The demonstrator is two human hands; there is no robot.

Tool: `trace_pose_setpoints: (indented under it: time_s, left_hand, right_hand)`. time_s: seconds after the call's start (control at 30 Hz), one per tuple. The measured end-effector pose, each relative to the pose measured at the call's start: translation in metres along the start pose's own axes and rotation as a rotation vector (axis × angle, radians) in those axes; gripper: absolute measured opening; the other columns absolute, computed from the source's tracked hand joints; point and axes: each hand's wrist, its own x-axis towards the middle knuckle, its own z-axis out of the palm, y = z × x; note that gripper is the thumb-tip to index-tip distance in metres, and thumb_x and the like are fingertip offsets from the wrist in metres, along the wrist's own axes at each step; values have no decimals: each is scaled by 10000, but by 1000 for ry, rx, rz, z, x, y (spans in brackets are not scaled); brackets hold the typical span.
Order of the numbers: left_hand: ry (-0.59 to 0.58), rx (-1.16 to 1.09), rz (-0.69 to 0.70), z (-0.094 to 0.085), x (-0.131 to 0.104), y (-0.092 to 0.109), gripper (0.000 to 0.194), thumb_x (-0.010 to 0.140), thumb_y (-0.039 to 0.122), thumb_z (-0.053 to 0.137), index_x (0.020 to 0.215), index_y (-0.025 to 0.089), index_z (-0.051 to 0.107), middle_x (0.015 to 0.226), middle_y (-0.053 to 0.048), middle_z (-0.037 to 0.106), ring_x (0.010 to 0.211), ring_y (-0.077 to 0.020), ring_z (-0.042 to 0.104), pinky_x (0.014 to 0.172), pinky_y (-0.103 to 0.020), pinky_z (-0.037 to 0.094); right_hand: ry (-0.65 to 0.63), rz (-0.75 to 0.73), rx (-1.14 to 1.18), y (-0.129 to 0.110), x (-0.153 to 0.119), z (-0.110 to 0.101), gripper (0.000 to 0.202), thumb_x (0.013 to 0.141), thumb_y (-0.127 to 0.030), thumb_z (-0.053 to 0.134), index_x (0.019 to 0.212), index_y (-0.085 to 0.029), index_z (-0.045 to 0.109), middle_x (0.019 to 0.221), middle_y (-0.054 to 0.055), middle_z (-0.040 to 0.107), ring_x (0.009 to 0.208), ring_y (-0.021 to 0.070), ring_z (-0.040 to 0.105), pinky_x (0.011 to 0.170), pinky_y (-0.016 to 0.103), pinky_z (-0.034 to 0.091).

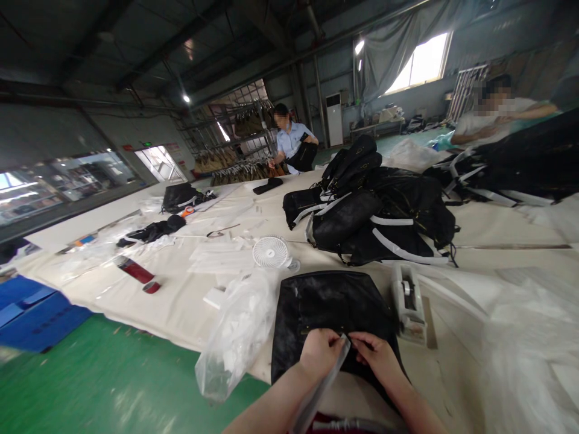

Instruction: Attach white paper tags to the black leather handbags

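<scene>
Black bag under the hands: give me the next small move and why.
Probably steady the pale strip with the left hand and guide its upper end with the right hand: that end lies between them, over the black bag.

Clutter on my table (176,301), with co-workers beyond it.
I see a small white fan (271,251) between a red flask (136,269) to my left and a heap of black bags (384,211) with pale-wrapped straps to my right. A crumpled clear plastic bag (235,337) hangs over the near edge, and a pale tape dispenser (409,304) is near me on the right. A blue box (38,313) is beside the table, above the green floor (136,386). Past the far edge is a person in a light blue shirt (292,141); a white cabinet (334,119) stands farther back, left of a bright window (420,63).
</scene>
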Motion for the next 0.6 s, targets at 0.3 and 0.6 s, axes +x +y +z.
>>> trace_pose_setpoints:
  time_s: [0.3,0.6]
  left_hand:
    - [8,121,23,-21,-9,-4,338,892,348,478,760,170,732,671,-9,673,616,-117,564,538,-225,321]
    - [21,96,21,-14,-6,5,327,899,336,457,800,186,730,733,-21,712,662,-131,616,573,-220,373]
  right_hand:
    - [-41,32,71,-5,-9,13,500,716,-520,609,1052,-161,701,692,13,667,425,119,560,386,236,370]
    - [-61,65,154,3,-9,18,518,701,-571,608,1006,-156,657,627,-12,616,386,113,537,353,224,326]
